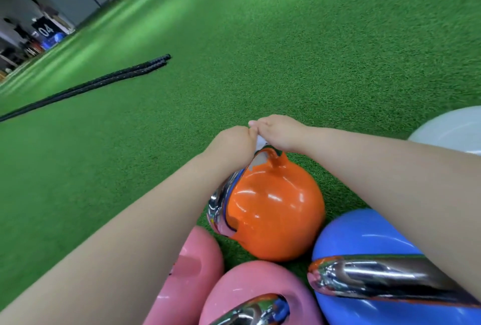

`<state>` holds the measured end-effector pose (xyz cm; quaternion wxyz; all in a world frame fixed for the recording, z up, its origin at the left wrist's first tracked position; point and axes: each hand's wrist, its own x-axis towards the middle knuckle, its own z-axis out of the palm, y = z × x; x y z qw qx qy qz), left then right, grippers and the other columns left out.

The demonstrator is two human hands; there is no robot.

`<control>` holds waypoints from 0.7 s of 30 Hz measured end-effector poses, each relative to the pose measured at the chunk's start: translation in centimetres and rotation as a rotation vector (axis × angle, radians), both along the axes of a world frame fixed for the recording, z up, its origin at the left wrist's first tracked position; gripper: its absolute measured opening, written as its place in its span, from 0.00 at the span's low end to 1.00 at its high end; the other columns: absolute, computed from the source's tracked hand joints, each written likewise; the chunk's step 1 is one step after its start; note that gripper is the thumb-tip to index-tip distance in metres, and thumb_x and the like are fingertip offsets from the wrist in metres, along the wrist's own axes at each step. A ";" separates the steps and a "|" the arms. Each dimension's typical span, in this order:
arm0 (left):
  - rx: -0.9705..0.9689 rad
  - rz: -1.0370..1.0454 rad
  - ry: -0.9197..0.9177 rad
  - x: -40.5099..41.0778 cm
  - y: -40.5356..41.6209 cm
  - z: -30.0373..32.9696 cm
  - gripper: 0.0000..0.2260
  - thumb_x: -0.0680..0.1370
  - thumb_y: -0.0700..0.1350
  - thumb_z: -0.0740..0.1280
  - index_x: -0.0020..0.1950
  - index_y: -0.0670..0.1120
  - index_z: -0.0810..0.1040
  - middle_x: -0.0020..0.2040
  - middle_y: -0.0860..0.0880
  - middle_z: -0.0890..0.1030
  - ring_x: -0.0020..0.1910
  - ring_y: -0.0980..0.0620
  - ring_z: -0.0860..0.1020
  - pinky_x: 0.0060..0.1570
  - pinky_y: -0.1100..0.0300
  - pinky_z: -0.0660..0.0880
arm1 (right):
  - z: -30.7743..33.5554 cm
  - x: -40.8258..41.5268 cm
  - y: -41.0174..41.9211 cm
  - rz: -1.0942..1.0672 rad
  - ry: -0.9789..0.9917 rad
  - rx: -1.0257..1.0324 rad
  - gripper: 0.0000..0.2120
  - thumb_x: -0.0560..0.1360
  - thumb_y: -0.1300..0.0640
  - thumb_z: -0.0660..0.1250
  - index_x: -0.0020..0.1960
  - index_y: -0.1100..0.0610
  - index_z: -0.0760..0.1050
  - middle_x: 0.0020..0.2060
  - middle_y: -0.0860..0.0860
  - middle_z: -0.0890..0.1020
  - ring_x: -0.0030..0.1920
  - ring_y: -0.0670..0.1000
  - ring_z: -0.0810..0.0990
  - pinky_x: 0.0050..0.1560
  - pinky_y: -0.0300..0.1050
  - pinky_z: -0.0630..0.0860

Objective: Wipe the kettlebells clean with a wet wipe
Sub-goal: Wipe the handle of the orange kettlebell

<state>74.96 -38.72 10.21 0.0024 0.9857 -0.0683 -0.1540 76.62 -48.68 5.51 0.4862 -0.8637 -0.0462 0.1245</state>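
Note:
An orange kettlebell (pixel 273 210) with a chrome handle sits on the green turf in front of me. Above its far side my left hand (pixel 231 142) and my right hand (pixel 278 131) meet, and both pinch a small white wet wipe (pixel 260 141) between them. Only a sliver of the wipe shows between the fingers. Nearer to me stand a blue kettlebell (pixel 364 238) with a chrome handle at the right and two pink kettlebells (pixel 250 285) (pixel 192 265) at the bottom.
Green turf (pixel 260 51) stretches ahead. Two black battle ropes (pixel 104 81) lie on it at the left. A white rounded object (pixel 453 131) sits at the right edge. People and equipment stand far off at the upper left (pixel 44 28).

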 end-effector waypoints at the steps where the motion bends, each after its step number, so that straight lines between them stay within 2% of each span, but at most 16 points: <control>1: -0.010 0.010 0.010 0.3 -0.3 0.0 0.17 0.83 0.41 0.47 0.68 0.33 0.63 0.61 0.37 0.73 0.59 0.40 0.72 0.52 0.52 0.68 | -0.1 -0.1 -0.2 0.000 0.010 0.004 0.19 0.83 0.54 0.48 0.58 0.61 0.74 0.61 0.60 0.76 0.59 0.56 0.73 0.51 0.42 0.65; 3: -0.029 0.065 0.130 1.2 -1.2 0.3 0.19 0.84 0.44 0.45 0.66 0.35 0.67 0.63 0.37 0.73 0.62 0.40 0.71 0.57 0.53 0.67 | -0.4 -0.1 -0.7 -0.026 0.091 0.024 0.17 0.83 0.57 0.47 0.57 0.60 0.73 0.62 0.61 0.75 0.57 0.55 0.73 0.47 0.43 0.62; 5: -0.043 0.063 0.239 2.1 -2.0 0.2 0.18 0.84 0.45 0.47 0.66 0.38 0.69 0.65 0.39 0.73 0.63 0.42 0.71 0.60 0.56 0.65 | -0.7 -0.5 -1.1 -0.090 0.168 0.057 0.17 0.82 0.60 0.48 0.61 0.64 0.72 0.62 0.61 0.75 0.59 0.57 0.73 0.50 0.43 0.64; 7: -0.026 0.048 0.331 2.8 -2.7 0.3 0.15 0.83 0.47 0.52 0.61 0.42 0.74 0.61 0.41 0.76 0.59 0.44 0.74 0.61 0.53 0.68 | -1.2 -0.6 -1.5 -0.129 0.239 0.071 0.15 0.81 0.62 0.50 0.63 0.65 0.70 0.62 0.60 0.75 0.61 0.58 0.73 0.55 0.43 0.68; 9: 0.061 0.054 0.383 3.8 -3.5 -0.4 0.13 0.81 0.46 0.55 0.54 0.41 0.76 0.53 0.42 0.78 0.48 0.44 0.76 0.53 0.53 0.72 | -2.4 -0.8 -2.0 -0.155 0.260 0.055 0.16 0.81 0.61 0.51 0.64 0.65 0.70 0.62 0.59 0.75 0.62 0.58 0.73 0.56 0.44 0.69; 11: 0.201 0.037 0.428 4.2 -4.7 -1.1 0.14 0.81 0.46 0.56 0.50 0.39 0.77 0.46 0.41 0.78 0.40 0.45 0.74 0.44 0.56 0.72 | -3.6 -0.8 -3.2 -0.220 0.310 0.112 0.18 0.82 0.57 0.51 0.63 0.64 0.72 0.62 0.59 0.76 0.63 0.58 0.73 0.58 0.44 0.70; 13: 0.260 0.053 0.533 4.0 -5.8 -1.2 0.14 0.81 0.49 0.58 0.50 0.41 0.79 0.40 0.42 0.78 0.35 0.46 0.75 0.42 0.56 0.75 | -4.4 -1.2 -4.5 -0.265 0.347 0.144 0.20 0.82 0.55 0.48 0.62 0.64 0.73 0.62 0.59 0.76 0.63 0.58 0.73 0.59 0.46 0.69; 14: 0.298 0.058 0.583 3.9 -6.3 -1.2 0.14 0.81 0.49 0.57 0.56 0.43 0.79 0.38 0.42 0.78 0.36 0.45 0.76 0.45 0.54 0.77 | -4.6 -1.6 -5.1 -0.288 0.384 0.142 0.20 0.83 0.55 0.47 0.62 0.63 0.72 0.62 0.58 0.75 0.63 0.58 0.72 0.58 0.45 0.68; 16: 0.400 0.028 0.631 3.7 -7.1 -1.4 0.17 0.81 0.50 0.57 0.66 0.43 0.73 0.44 0.43 0.79 0.45 0.46 0.77 0.58 0.50 0.75 | -5.0 -2.1 -6.2 -0.335 0.440 0.167 0.20 0.83 0.54 0.46 0.63 0.61 0.71 0.63 0.57 0.75 0.63 0.57 0.72 0.54 0.45 0.65; 19: 0.534 -0.035 0.609 3.8 -7.8 -2.3 0.25 0.77 0.57 0.63 0.67 0.41 0.70 0.60 0.45 0.77 0.56 0.47 0.77 0.62 0.51 0.72 | -5.4 -2.1 -6.6 -0.384 0.470 0.188 0.19 0.83 0.60 0.45 0.71 0.59 0.64 0.64 0.55 0.73 0.63 0.56 0.72 0.57 0.46 0.68; 20: 0.571 -0.094 0.555 3.7 -7.9 -2.6 0.25 0.77 0.58 0.61 0.66 0.41 0.71 0.61 0.46 0.76 0.59 0.46 0.76 0.61 0.51 0.72 | -5.5 -2.0 -6.6 -0.416 0.483 0.218 0.19 0.83 0.59 0.45 0.71 0.59 0.64 0.64 0.56 0.74 0.63 0.56 0.72 0.58 0.46 0.68; 21: 0.589 -0.129 0.492 3.2 -8.2 -2.9 0.24 0.78 0.59 0.60 0.64 0.42 0.73 0.58 0.47 0.78 0.59 0.46 0.76 0.60 0.52 0.73 | -5.8 -1.9 -6.6 -0.427 0.487 0.240 0.19 0.83 0.57 0.45 0.69 0.60 0.67 0.63 0.56 0.74 0.63 0.56 0.72 0.58 0.47 0.68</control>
